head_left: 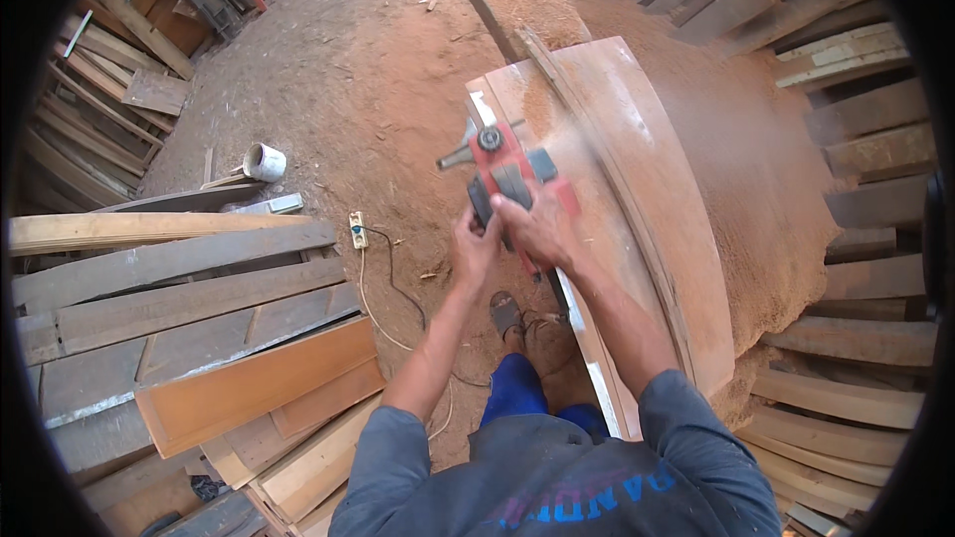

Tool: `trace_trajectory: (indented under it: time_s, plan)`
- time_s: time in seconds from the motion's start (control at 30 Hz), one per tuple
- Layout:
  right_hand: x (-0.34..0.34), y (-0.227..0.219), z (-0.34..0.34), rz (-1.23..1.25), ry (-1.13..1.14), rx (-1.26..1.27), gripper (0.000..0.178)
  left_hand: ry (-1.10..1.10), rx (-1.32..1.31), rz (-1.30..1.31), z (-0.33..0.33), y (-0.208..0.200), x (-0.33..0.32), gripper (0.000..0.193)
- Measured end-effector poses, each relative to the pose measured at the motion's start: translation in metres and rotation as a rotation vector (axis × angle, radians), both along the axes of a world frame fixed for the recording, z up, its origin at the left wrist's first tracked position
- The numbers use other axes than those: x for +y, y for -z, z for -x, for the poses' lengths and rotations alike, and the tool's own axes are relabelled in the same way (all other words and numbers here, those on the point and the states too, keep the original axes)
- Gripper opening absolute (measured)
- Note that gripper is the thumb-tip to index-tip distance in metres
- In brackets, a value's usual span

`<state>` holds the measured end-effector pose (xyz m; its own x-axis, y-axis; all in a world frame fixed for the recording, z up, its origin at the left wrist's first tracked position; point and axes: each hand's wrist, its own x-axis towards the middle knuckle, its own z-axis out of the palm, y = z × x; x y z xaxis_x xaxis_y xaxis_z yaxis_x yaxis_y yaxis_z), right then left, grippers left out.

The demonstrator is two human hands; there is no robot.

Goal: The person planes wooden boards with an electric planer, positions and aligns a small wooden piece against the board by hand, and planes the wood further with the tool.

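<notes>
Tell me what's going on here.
A person has the left grip and right grip on a red power tool, at the left edge of a wide board. A long wood strip lies lengthwise on the board, and reddish sawdust is heaped beyond its right edge.

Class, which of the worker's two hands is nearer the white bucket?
The left hand, on the red power tool; the right hand, also on it, lies further right, away from the bucket.
</notes>
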<state>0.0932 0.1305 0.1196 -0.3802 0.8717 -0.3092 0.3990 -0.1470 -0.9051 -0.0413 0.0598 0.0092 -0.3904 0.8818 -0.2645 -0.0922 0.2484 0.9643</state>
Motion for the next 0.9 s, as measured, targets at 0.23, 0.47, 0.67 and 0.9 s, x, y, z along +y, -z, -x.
trace_trajectory:
  time_s: [0.23,0.47,0.67,0.9]
  plan:
    - [0.135,0.014,0.083,-0.252,-0.082,-0.012,0.059,0.027,0.362,0.066,0.098,0.013,0.149,0.043]
    - [0.135,0.039,0.081,-0.635,-0.232,-0.243,0.032,-0.072,0.368,0.072,0.094,0.015,0.161,0.046]
    - [-0.004,-0.009,-0.007,-0.023,-0.023,-0.068,0.065,0.021,0.34,0.037,-0.003,-0.022,0.007,0.04]
    - [-0.225,0.0,-0.15,0.049,0.041,-0.001,0.063,0.067,0.53,0.085,-0.149,-0.02,-0.22,0.047]
